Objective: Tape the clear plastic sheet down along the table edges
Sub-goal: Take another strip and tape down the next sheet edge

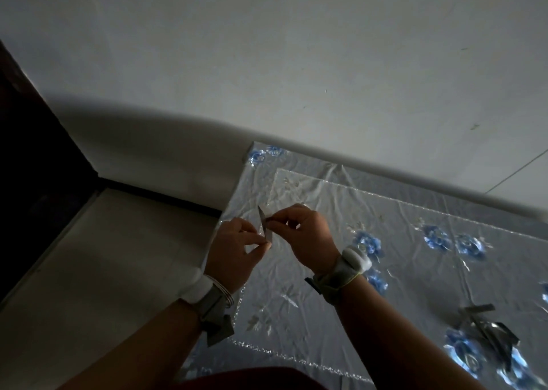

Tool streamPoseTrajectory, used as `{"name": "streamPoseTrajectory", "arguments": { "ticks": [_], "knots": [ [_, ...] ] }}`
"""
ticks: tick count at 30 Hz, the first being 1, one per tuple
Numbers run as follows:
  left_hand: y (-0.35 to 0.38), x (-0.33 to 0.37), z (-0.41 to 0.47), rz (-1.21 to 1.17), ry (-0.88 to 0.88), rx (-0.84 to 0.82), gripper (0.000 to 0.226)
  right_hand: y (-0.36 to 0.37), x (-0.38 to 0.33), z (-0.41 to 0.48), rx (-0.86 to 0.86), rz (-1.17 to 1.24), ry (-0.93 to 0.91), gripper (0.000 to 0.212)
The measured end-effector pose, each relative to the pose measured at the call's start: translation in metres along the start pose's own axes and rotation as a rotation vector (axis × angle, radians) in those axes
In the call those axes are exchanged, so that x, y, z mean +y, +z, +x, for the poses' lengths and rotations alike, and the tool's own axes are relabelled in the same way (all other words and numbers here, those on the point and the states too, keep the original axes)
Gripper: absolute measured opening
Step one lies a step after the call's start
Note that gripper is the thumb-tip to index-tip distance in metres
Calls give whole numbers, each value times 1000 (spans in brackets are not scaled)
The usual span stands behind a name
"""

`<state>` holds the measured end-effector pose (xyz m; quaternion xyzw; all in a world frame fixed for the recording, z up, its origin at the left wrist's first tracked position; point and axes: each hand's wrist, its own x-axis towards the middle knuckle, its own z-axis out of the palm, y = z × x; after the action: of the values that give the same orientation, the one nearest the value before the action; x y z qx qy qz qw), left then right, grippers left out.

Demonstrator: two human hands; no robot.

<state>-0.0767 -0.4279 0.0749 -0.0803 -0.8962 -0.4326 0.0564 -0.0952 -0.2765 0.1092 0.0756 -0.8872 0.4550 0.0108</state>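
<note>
A clear, wrinkled plastic sheet point(341, 211) covers a table with a grey cloth printed with blue flowers. My left hand point(234, 247) and my right hand point(302, 232) meet just above the table's left edge point(228, 208). Between their fingertips they pinch a short strip of tape point(264, 226), held upright and slightly tilted. The left fingers grip its lower end, the right fingers its middle. Both wrists wear bands with white devices.
Several dark tape strips point(486, 327) lie crossed on the sheet at the lower right. A white wall runs along the table's far edge. Left of the table is pale floor point(103, 256) and a dark doorway point(35, 158).
</note>
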Motion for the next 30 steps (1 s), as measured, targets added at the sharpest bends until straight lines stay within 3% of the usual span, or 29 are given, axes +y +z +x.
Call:
{"name": "streamPoseTrajectory", "arguments": {
  "ticks": [3, 7, 11, 16, 19, 23, 30],
  "knots": [
    [-4, -6, 4, -118, -79, -20, 11, -2, 7, 1, 13, 70, 41, 11],
    [-12, -13, 11, -351, -258, 82, 14, -10, 11, 0, -25, 352, 204, 10],
    [-17, -12, 21, -538, -260, -39, 22, -13, 13, -5, -135, 448, 235, 18],
    [-13, -7, 23, -567, -243, -137, 19, -11, 13, -8, -175, 467, 201, 25],
    [-8, -4, 24, -685, -334, -60, 21, -8, 17, -8, -149, 484, 210, 24],
    [-7, -7, 26, -629, -408, 101, 22, 4, 24, -9, -145, 441, 331, 14],
    [-12, -27, 28, -652, -535, 329, 13, 38, 22, -14, -515, 297, 401, 26]
  ]
}}
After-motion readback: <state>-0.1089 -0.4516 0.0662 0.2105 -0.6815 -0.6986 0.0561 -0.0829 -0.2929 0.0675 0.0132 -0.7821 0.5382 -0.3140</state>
